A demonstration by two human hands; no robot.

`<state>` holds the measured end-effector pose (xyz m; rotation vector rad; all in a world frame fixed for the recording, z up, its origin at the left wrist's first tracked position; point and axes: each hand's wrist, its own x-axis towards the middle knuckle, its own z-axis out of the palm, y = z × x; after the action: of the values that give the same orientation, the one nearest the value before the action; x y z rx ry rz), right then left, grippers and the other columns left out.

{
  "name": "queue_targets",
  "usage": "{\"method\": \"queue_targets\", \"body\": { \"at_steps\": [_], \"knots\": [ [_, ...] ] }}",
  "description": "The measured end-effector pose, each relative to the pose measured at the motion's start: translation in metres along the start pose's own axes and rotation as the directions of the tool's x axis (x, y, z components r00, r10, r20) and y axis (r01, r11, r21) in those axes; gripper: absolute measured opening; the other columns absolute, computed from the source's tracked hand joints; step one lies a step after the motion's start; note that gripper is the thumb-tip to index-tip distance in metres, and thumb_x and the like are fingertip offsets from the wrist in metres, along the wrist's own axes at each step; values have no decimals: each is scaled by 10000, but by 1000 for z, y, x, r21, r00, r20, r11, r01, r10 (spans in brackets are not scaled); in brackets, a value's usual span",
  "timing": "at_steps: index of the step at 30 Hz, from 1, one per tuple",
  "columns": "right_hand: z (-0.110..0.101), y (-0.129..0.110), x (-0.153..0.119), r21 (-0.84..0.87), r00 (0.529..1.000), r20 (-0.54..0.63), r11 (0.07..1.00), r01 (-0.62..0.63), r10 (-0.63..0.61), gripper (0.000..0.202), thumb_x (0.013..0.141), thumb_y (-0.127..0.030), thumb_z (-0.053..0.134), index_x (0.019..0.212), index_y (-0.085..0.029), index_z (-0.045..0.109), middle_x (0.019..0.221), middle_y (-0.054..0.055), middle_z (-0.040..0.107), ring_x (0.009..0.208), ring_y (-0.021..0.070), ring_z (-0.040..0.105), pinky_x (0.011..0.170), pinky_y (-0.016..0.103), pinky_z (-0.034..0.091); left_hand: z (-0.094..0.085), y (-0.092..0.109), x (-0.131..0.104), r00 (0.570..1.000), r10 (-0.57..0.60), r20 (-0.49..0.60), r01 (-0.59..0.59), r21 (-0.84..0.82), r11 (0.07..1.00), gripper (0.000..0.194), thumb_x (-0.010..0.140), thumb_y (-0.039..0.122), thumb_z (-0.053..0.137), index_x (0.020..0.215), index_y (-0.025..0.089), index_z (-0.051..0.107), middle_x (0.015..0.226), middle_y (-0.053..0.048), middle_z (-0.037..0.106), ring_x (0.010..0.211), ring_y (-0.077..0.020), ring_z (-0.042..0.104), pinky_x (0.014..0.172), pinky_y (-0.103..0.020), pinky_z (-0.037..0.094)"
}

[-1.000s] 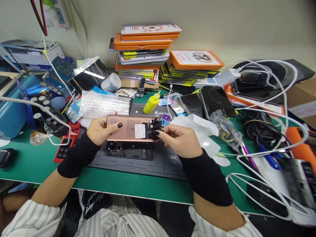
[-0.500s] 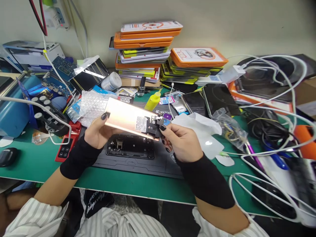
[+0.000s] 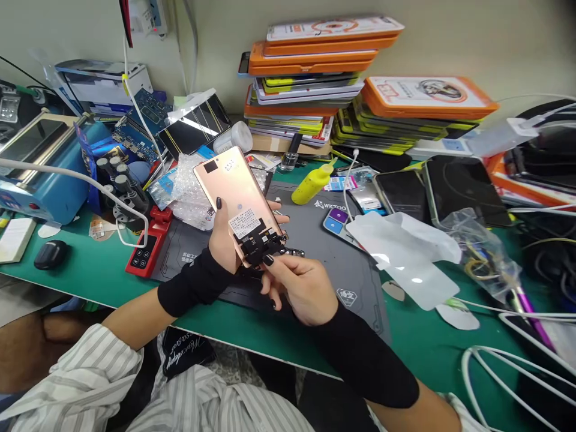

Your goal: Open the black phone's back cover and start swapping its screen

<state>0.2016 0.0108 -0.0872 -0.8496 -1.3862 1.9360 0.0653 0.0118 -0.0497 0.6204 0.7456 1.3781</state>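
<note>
My left hand [image 3: 224,243] is wrapped round a phone screen [image 3: 238,186], thumb on its copper-coloured back and fingertips showing past the far edge. A white printed label and a black flex cable [image 3: 257,241] sit at the near end of that back. My right hand [image 3: 310,288] pinches the near end by the flex cable between thumb and finger. The screen is tilted above a dark grey work mat [image 3: 360,264]. Under it lies a black phone housing [image 3: 294,252], mostly hidden by the screen and my hands.
A yellow bottle [image 3: 312,182], bubble wrap [image 3: 189,186] and a red device [image 3: 150,243] surround the mat. White film [image 3: 405,252] lies to the right, near two dark phones. Stacked orange boxes [image 3: 315,63] stand at the back. White cables cross both sides.
The screen has turned from lying sideways to more upright, its near end towards me. My left hand has moved right along it. The view has swung left, and the housing is now mostly covered.
</note>
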Motion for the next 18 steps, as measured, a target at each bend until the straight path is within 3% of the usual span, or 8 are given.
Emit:
{"method": "queue_targets", "body": {
  "at_steps": [6,10,14,18],
  "knots": [
    [5,5,0,57,1000,8,998,17,-18,402,773,-462,637,659,-81,581,523,45,567,314,92,462,314,160,348,-3,-5,3,993,118,5,-116,-144,983,804,719,732,117,962,76,513,854,-90,625,811,-40,609,806,-164,534],
    [8,8,-2,97,1000,0,995,13,-13,382,769,-450,646,676,-84,585,519,46,570,310,93,459,315,160,352,-2,-8,2,982,181,52,-169,-184,968,798,743,700,90,940,71,541,881,-88,618,913,-20,605,918,-149,525],
    [11,9,-6,100,999,-20,994,48,-46,371,772,-443,645,700,-81,607,529,50,577,318,89,467,324,156,349,-2,-10,2,975,200,100,-187,-131,974,828,727,719,66,935,72,539,887,-97,608,826,-20,601,829,-160,530],
    [13,8,-9,133,999,-32,990,48,-44,381,765,-455,649,699,-81,617,522,51,577,316,93,471,331,157,359,0,-10,3,981,179,77,-174,-67,982,844,703,737,21,942,79,495,812,-91,585,635,-21,554,619,-160,482]
  ]
}}
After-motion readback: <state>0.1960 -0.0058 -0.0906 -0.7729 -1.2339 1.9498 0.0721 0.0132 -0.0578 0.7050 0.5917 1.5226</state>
